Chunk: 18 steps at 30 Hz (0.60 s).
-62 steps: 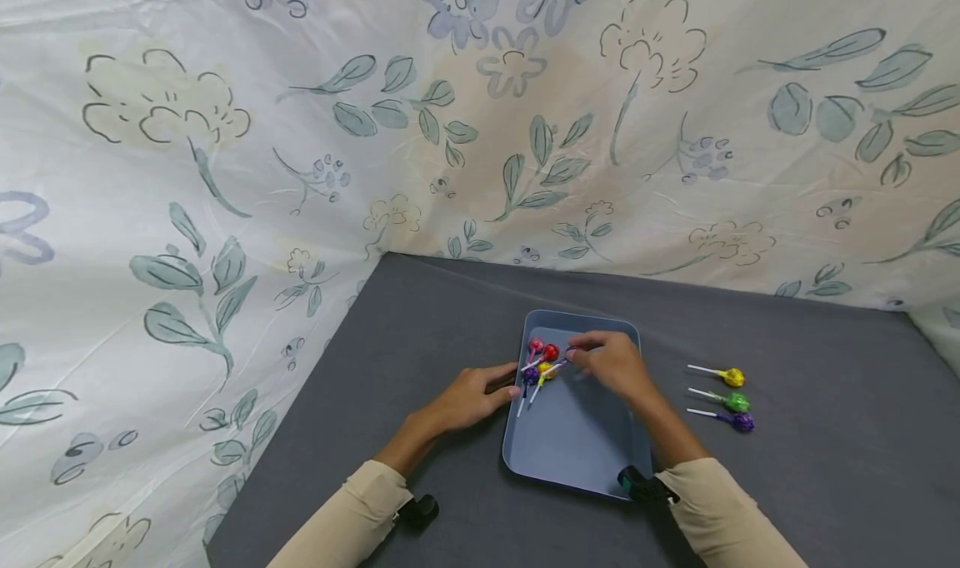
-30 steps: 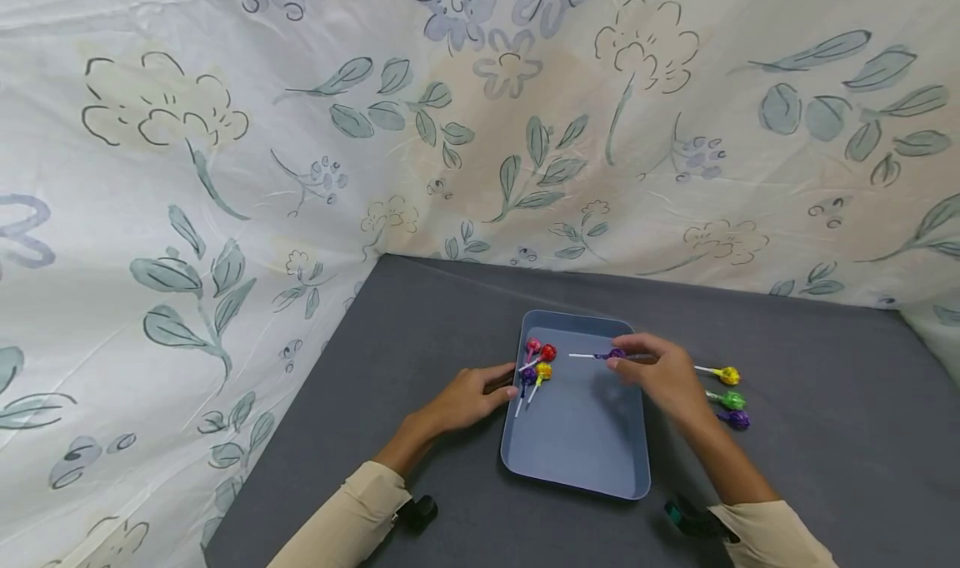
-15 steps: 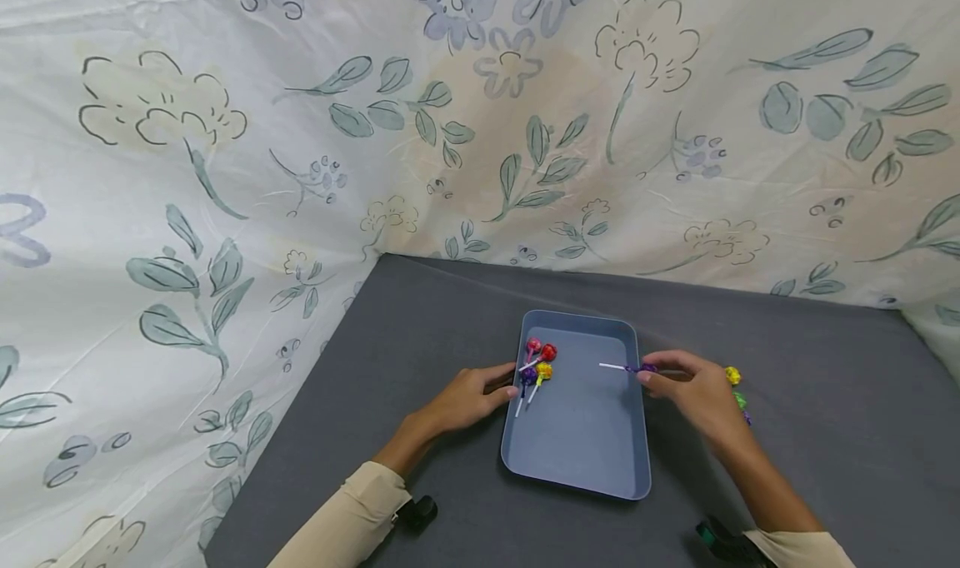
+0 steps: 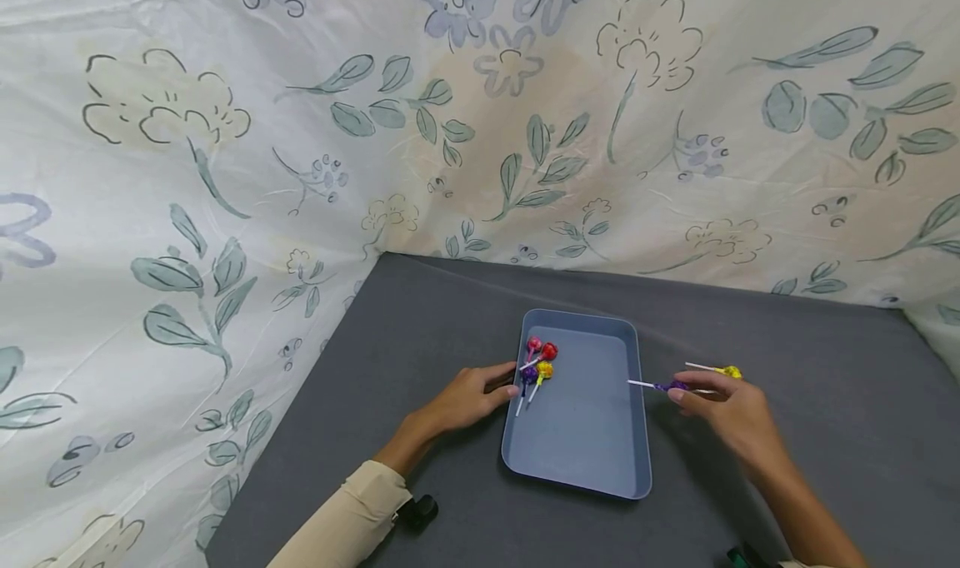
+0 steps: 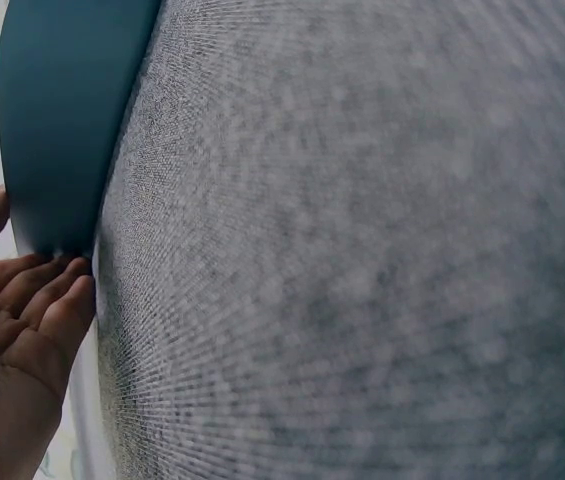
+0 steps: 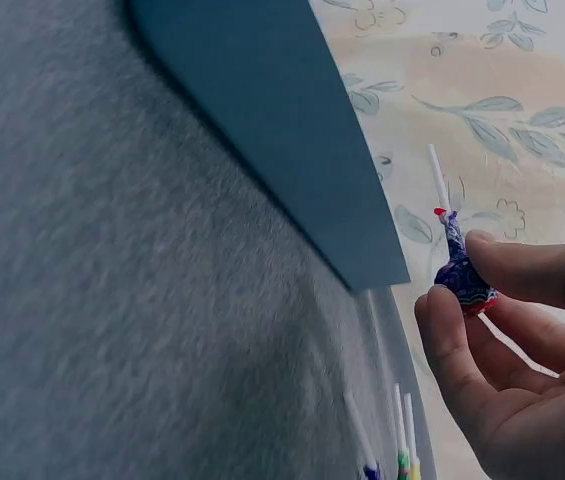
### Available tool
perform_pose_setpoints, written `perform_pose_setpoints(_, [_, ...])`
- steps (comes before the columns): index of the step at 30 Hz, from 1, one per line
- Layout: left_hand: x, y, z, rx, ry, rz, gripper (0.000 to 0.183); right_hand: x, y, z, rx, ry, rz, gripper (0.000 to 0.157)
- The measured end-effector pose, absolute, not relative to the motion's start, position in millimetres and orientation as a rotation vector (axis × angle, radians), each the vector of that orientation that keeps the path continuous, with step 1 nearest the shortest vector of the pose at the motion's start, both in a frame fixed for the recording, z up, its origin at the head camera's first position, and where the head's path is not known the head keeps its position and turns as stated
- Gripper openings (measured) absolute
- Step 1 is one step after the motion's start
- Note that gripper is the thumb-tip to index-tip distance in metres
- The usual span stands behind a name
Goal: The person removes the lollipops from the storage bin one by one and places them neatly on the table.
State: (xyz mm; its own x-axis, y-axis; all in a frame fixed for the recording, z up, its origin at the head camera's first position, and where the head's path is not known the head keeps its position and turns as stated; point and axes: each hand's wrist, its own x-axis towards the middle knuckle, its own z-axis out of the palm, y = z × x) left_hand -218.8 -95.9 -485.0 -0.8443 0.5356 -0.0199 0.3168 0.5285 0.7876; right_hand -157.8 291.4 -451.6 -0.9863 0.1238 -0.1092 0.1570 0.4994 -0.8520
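My right hand pinches a purple-wrapped lollipop by its candy end, between thumb and fingers. The white stick points left in the head view and overlaps the right rim of the blue-grey tray. At the tray's left side, my left hand rests its fingertips and thumb against the wall, fingers fairly straight. Inside the tray's upper left lie a pink lollipop, a red lollipop, a yellow lollipop and a purple lollipop, close together.
On the dark grey tablecloth, another yellow lollipop lies right of the tray, partly behind my right hand. A green lollipop and a purple one show beside it in the right wrist view. Floral fabric hangs behind and left.
My right hand has carried the purple lollipop from over the tray's upper-left group, rightward and past the right rim. My left hand and the tray have stayed put.
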Motion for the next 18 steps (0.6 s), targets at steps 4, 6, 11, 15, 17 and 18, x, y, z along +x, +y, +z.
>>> perform_pose_setpoints(4, [-218.0,-96.6,-483.5,0.708,2.502,1.220,0.057,-151.5,298.7,-452.3,0.290,2.670,-1.516,0.059])
perform_pose_setpoints(6, [-217.6,-96.7,-482.7,0.702,2.494,1.226,0.057,-148.7,301.9,-453.2,0.302,2.662,-1.524,0.059])
perform_pose_setpoints(11, [-217.8,-96.9,-483.0,0.697,2.483,1.237,0.057,-141.7,307.1,-456.7,0.290,2.675,-1.588,0.053])
perform_pose_setpoints(15, [-217.7,-97.0,-483.5,0.695,2.486,1.234,0.057,-135.6,311.8,-458.9,0.288,2.674,-1.646,0.049])
perform_pose_setpoints(17, [-217.8,-97.0,-483.4,0.694,2.488,1.234,0.057,-132.6,314.6,-459.7,0.302,2.678,-1.649,0.048])
perform_pose_setpoints(18, [-217.8,-97.0,-483.2,0.693,2.489,1.233,0.056,-131.1,316.1,-460.2,0.316,2.680,-1.643,0.047])
